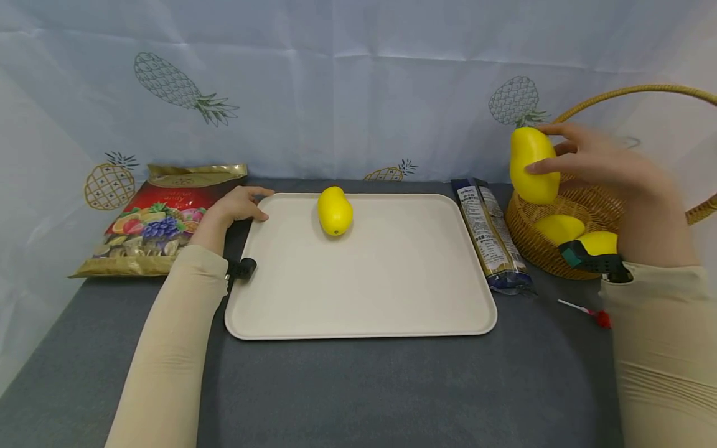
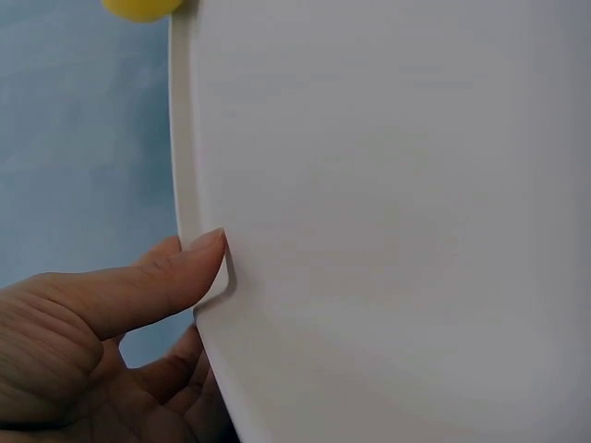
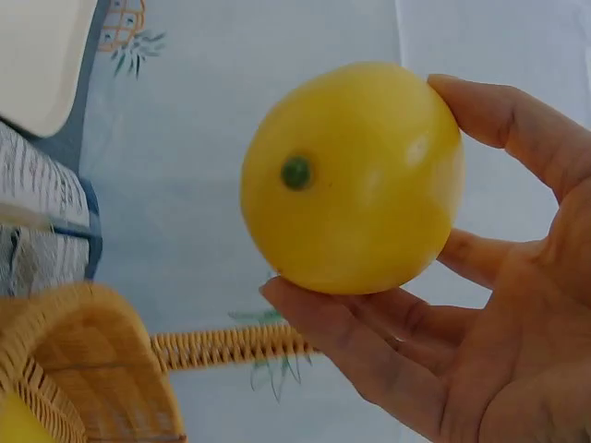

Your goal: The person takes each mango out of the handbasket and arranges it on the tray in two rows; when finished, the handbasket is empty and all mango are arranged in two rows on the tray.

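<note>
My right hand holds a yellow mango up over the wicker basket, thumb and fingertips around its sides. In the right wrist view the mango shows a small green stem spot. At the far left corner of the cream tray, my left hand grips the rim. The left wrist view has the thumb lying over the tray's edge, with the other fingers outside and partly hidden. Another mango lies on the tray near its back edge.
Two more mangoes lie in the basket, whose tall handle arches above it. Long printed packets lie between tray and basket. A red lollipop is on the table near the right sleeve. A candy bag leans at the left.
</note>
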